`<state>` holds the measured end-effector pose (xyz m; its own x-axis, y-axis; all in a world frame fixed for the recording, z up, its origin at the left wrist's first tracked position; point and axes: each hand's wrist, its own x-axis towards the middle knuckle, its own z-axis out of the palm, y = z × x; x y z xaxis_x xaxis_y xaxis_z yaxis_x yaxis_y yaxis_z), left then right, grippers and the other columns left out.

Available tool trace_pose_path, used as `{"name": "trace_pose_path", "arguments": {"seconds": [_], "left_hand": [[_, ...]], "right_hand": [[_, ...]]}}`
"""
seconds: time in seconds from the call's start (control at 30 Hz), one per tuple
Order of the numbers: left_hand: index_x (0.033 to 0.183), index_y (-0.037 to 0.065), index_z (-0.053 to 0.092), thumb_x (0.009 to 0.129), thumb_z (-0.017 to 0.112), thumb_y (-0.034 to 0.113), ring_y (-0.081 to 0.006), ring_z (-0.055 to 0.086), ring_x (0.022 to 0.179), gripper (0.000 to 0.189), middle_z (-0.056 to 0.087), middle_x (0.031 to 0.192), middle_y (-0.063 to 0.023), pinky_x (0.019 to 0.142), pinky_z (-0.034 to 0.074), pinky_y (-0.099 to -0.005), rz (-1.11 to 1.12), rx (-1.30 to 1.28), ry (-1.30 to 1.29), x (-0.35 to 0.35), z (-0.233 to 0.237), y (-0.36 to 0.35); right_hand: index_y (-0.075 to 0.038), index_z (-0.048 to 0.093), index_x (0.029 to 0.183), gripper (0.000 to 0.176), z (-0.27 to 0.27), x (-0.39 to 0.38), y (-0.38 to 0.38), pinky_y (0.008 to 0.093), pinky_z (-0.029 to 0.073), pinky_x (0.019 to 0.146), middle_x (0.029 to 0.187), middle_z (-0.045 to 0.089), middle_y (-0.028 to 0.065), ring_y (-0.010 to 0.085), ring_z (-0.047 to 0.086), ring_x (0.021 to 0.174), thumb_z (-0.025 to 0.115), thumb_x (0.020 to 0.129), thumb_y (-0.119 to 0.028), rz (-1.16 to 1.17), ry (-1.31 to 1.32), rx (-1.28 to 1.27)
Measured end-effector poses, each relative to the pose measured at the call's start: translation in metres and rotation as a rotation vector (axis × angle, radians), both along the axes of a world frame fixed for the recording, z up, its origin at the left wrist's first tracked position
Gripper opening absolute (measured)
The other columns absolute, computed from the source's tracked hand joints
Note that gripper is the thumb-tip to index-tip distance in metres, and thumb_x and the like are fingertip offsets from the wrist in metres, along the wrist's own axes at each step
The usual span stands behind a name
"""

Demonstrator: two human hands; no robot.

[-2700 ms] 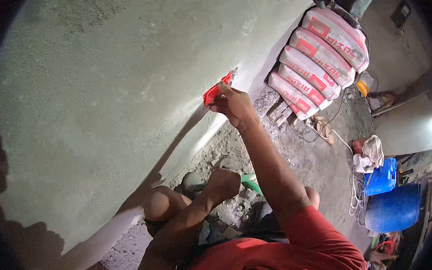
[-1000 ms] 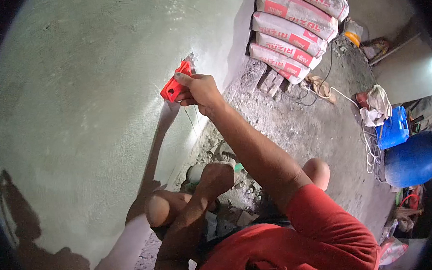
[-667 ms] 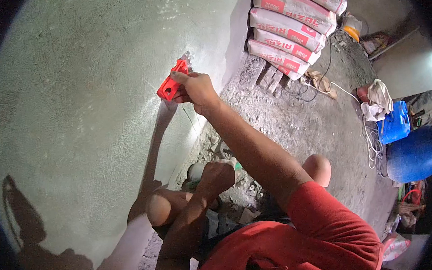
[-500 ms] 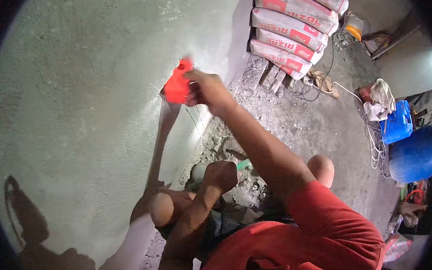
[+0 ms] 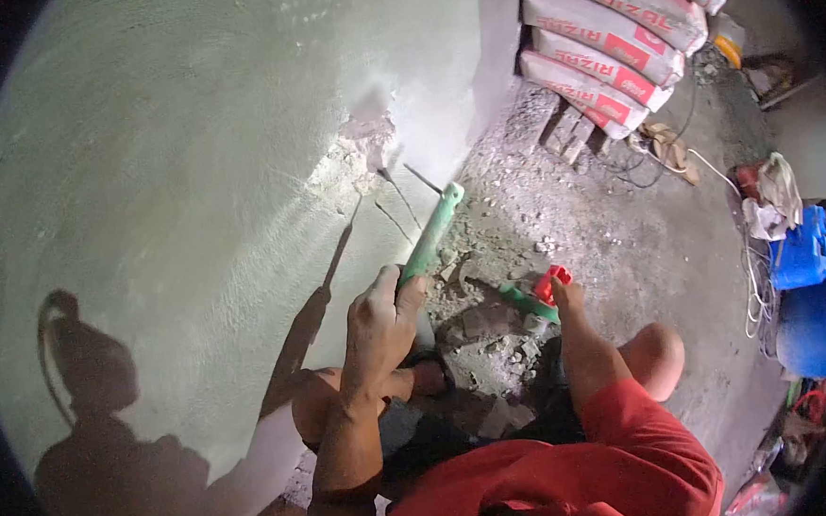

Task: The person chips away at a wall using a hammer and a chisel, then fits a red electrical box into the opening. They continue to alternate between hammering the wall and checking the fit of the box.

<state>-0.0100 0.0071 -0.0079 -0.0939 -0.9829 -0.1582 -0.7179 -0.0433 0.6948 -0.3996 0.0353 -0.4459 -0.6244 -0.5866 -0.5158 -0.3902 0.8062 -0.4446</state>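
Observation:
My left hand (image 5: 379, 322) grips a green plastic pipe (image 5: 430, 233) by its lower end, and the pipe's tip points up at the grey plastered wall (image 5: 172, 178). Just above the tip, a rough patch of broken plaster (image 5: 361, 150) shows in the wall. My right hand (image 5: 565, 298) is low over the rubble and holds a small red plastic tool (image 5: 553, 282). The red tool rests against a short green pipe piece (image 5: 527, 302) on the ground. I am crouched, knees close to the wall, in a red shirt.
Stacked cement sacks (image 5: 626, 27) sit on wooden blocks (image 5: 571, 130) against the wall at the upper right. Loose rubble (image 5: 489, 334) lies at the wall's foot. To the right are a cable (image 5: 750, 280), a cloth (image 5: 778, 198), a blue container (image 5: 798, 251) and a blue drum (image 5: 815, 328).
My right hand took the red tool off the wall and dropped to the floor, uncovering the broken plaster. My left hand rose from my knee with the green pipe.

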Motion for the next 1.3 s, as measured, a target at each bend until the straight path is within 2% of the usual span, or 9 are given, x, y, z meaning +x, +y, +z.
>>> {"name": "trace_pose_path", "arguments": {"seconds": [0.1,0.23,0.37,0.7,0.83,0.97,1.03,1.13,1.3], "left_hand": [[0.096,-0.001,0.055,0.100,0.056,0.033,-0.0379,0.061,0.064,0.034,0.057,0.069,-0.0216,0.060,0.046,-0.0447,0.108,-0.124,0.110,-0.005,0.000,-0.007],[0.094,-0.001,0.054,0.101,0.054,0.030,-0.0330,0.048,0.056,0.032,0.050,0.066,-0.0180,0.057,0.042,-0.0423,0.262,-0.138,0.136,0.000,-0.020,-0.022],[0.096,0.001,0.056,0.100,0.054,0.030,-0.0168,0.049,0.057,0.030,0.050,0.070,-0.0066,0.054,0.042,-0.0329,0.336,-0.061,0.175,-0.005,-0.011,-0.031],[0.106,0.002,0.061,0.098,0.058,0.037,-0.0085,0.051,0.054,0.036,0.052,0.072,0.0001,0.045,0.041,-0.0246,0.435,0.210,0.747,-0.026,0.000,-0.013],[0.091,0.003,0.056,0.100,0.055,0.031,-0.0094,0.050,0.055,0.029,0.052,0.067,-0.0023,0.047,0.040,-0.0276,0.312,0.244,0.451,-0.031,-0.026,0.015],[0.089,0.000,0.054,0.101,0.052,0.027,-0.0133,0.049,0.055,0.029,0.054,0.068,-0.0062,0.051,0.041,-0.0329,0.268,0.022,0.244,-0.019,-0.019,-0.002],[0.089,0.000,0.053,0.101,0.051,0.025,-0.0141,0.051,0.055,0.028,0.054,0.069,-0.0065,0.050,0.042,-0.0328,0.300,0.069,0.316,-0.020,-0.005,-0.009],[0.088,-0.001,0.052,0.100,0.052,0.025,-0.0145,0.057,0.054,0.029,0.056,0.070,-0.0068,0.045,0.046,-0.0318,0.322,0.069,0.444,-0.014,-0.008,-0.015],[0.088,-0.002,0.053,0.098,0.054,0.026,-0.0157,0.059,0.051,0.029,0.056,0.070,-0.0071,0.044,0.046,-0.0318,0.306,0.062,0.392,-0.017,0.003,-0.015]], "right_hand": [[-0.003,0.063,0.112,0.063,0.079,0.059,0.017,0.0512,0.049,0.087,0.115,0.061,0.0262,0.0435,0.062,0.102,0.073,0.075,-0.052,0.165,0.326,-0.201],[-0.011,0.063,0.114,0.048,0.069,0.085,0.025,0.0525,0.043,0.092,0.120,0.055,0.0203,0.0392,0.054,0.112,0.075,0.076,-0.038,0.694,0.455,-0.300],[-0.009,0.054,0.131,0.065,0.029,0.088,0.027,0.0521,0.041,0.092,0.122,0.051,0.0158,0.0347,0.051,0.114,0.077,0.073,-0.027,0.809,0.542,-0.107],[-0.003,0.036,0.138,0.081,0.030,0.083,0.046,0.0541,0.051,0.079,0.115,0.050,0.0270,0.0479,0.058,0.101,0.077,0.072,-0.025,0.543,0.149,-0.117],[-0.002,0.036,0.136,0.076,0.024,0.083,0.057,0.0544,0.051,0.079,0.116,0.048,0.0316,0.0499,0.059,0.101,0.075,0.075,-0.026,0.623,0.153,-0.381],[0.000,0.049,0.125,0.057,0.095,0.107,0.033,0.0551,0.053,0.077,0.089,0.064,0.0258,0.0493,0.064,0.084,0.070,0.079,-0.026,0.633,0.050,-0.019],[0.000,0.059,0.104,0.040,0.076,0.109,0.026,0.0484,0.054,0.066,0.073,0.066,0.0167,0.0394,0.066,0.066,0.069,0.082,-0.032,0.776,0.078,-0.060],[-0.002,0.058,0.090,0.050,0.129,0.122,0.026,0.0335,0.046,0.049,0.066,0.057,0.0050,0.0163,0.054,0.052,0.064,0.087,-0.051,0.352,-0.553,0.092],[-0.003,0.058,0.091,0.039,0.223,0.144,0.033,0.0331,0.045,0.048,0.066,0.057,0.0043,0.0157,0.055,0.053,0.064,0.093,-0.041,0.186,-0.663,-0.339]]}}
